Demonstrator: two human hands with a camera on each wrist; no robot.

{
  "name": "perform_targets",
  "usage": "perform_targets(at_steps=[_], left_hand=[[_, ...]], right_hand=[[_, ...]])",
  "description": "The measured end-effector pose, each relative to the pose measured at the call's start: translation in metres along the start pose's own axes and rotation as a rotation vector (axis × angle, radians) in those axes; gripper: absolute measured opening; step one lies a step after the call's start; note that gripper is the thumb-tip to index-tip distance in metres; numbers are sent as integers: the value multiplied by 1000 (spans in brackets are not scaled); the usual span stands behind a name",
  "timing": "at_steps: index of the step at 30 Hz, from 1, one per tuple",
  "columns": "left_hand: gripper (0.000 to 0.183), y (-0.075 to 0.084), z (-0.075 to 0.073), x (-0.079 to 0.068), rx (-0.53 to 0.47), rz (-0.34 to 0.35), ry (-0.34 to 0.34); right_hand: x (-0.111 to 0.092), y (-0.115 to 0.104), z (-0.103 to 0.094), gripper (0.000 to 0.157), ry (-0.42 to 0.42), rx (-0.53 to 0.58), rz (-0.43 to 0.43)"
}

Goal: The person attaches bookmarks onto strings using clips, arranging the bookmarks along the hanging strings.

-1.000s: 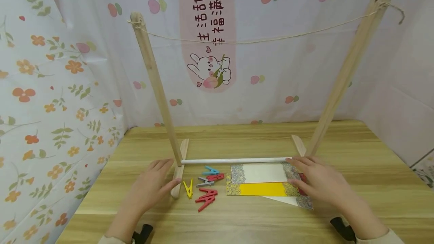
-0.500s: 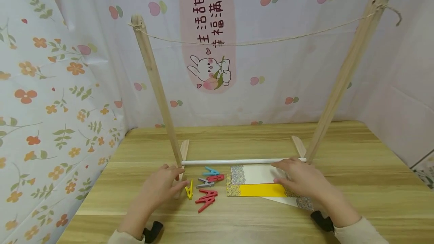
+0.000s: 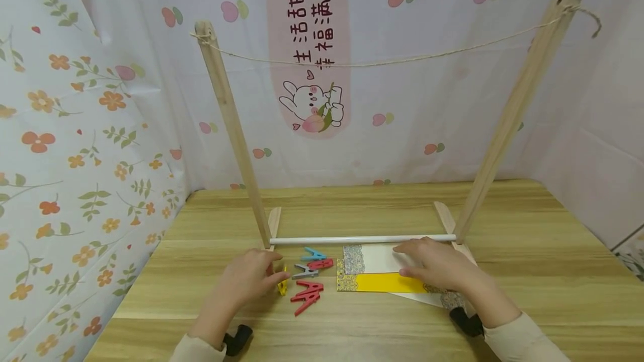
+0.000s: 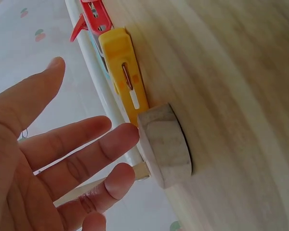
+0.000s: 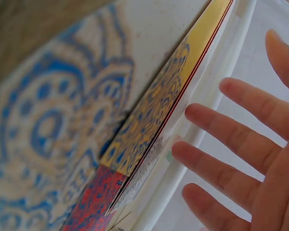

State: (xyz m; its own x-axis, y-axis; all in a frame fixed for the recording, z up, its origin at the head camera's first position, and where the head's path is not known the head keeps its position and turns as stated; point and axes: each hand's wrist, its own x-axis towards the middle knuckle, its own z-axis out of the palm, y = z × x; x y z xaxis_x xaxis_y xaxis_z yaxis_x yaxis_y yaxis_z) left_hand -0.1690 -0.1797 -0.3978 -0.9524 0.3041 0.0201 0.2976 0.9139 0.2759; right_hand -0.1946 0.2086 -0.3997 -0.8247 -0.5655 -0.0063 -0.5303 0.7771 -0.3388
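Head view: a printed curtain [image 3: 453, 102] is hanging behind a wood-grain tabletop [image 3: 362, 328]. Left wrist: the left hand [image 4: 53, 180], loosely spread, is hovering beside a yellow clothespin [image 4: 120, 60] on the tabletop. Right wrist: the right hand [image 5: 277, 175], spread, is hovering by patterned cards [image 5: 151, 108].

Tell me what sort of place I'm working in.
Probably an indoor craft corner or filming booth: a wood-grain table, a patterned curtain close behind it, and small clips laid out on top.
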Motion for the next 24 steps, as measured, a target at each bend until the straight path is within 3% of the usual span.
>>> perform_targets(at_steps=[6, 17, 24], left_hand=[[40, 0, 3, 3, 3, 23, 2], [45, 1, 6, 8, -42, 62, -47], [24, 4, 8, 12, -68, 96, -73]], right_hand=[[0, -1, 0, 47, -76, 69, 31], [8, -2, -1, 47, -77, 26, 19], [11, -4, 1, 57, -109, 26, 105]])
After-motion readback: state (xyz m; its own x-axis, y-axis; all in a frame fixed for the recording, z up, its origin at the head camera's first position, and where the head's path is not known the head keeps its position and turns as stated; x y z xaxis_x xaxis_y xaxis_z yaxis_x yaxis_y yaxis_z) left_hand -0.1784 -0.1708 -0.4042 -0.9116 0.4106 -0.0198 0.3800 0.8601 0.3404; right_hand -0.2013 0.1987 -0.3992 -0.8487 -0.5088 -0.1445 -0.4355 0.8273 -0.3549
